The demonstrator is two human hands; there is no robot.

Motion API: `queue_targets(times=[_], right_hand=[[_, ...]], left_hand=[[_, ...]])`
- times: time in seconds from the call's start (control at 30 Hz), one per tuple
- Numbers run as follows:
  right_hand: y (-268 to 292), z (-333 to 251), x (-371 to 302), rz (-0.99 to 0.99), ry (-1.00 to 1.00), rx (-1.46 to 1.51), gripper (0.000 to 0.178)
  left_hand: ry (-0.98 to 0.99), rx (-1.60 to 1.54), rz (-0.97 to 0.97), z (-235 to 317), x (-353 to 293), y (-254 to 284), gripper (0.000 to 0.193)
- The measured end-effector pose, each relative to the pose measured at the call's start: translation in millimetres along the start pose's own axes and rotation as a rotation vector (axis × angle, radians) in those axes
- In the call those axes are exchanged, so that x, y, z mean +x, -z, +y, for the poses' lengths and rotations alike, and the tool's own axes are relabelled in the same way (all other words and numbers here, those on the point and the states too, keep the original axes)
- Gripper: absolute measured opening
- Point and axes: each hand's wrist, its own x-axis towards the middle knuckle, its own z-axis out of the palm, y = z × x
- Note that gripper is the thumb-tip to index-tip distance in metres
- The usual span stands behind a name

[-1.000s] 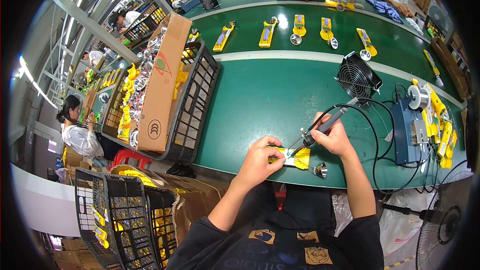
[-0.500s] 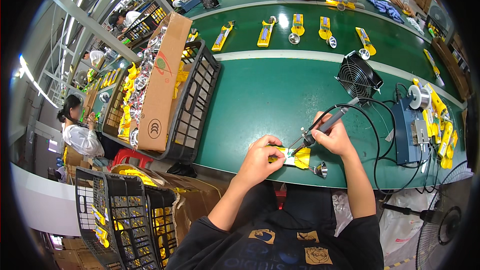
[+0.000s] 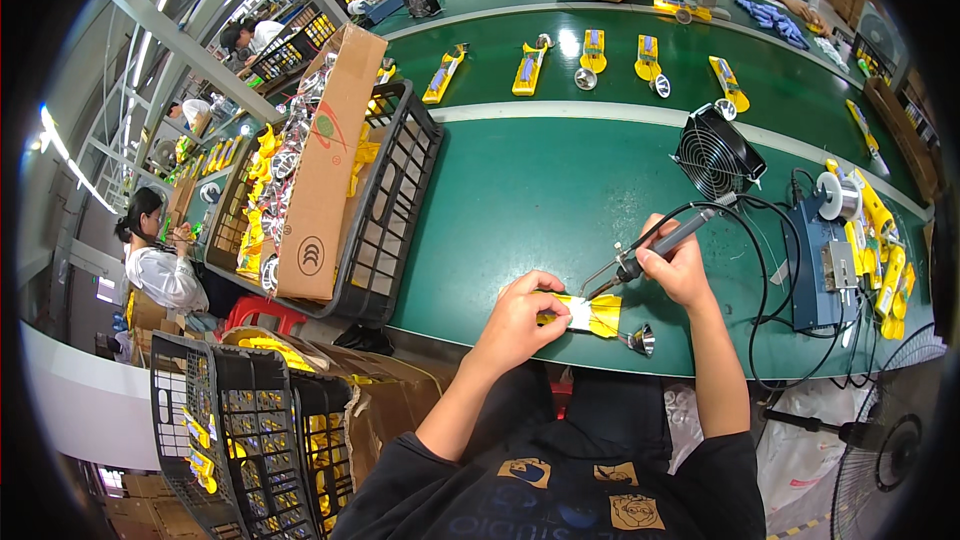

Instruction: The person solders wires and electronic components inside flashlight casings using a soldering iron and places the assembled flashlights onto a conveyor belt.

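One yellow casing [image 3: 606, 318] lies on the green surface [image 3: 480, 210] near its front edge, its left end pinched in my left fingers [image 3: 528, 287]. My right fingers [image 3: 657, 266] are wrapped around a soldering iron [image 3: 684, 231]; its tip points at the casing, though I cannot tell whether they touch. A silver reflector [image 3: 641, 341] sits just beside the casing's right end, and a black fan [image 3: 712, 155] stands beyond.

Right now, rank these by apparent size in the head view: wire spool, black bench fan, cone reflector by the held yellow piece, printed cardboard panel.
1. Printed cardboard panel
2. Black bench fan
3. Wire spool
4. Cone reflector
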Motion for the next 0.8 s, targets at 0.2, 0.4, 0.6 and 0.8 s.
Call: queue_targets(times=[0.2, 0.4, 0.6, 0.8], right_hand=[[4, 1, 2, 0.030, -0.013, 0.030, 0.012], [7, 7, 6, 0.071, 0.029, 0.012, 0.012], [7, 3, 8, 0.174, 0.066, 0.034, 0.019], [12, 1, 8, 0.166, 0.040, 0.074, 0.014]], left_hand=[[-0.015, -0.001, 0.022, -1, -1, -2, 0.007], [-0.107, 0.078, 0.106, 0, -3, -3, 0.007], [0.024, 0.147, 0.295, 13, -38, 12, 0.008], [0.563, 0.007, 0.245, 2, -59, 16, 0.023]])
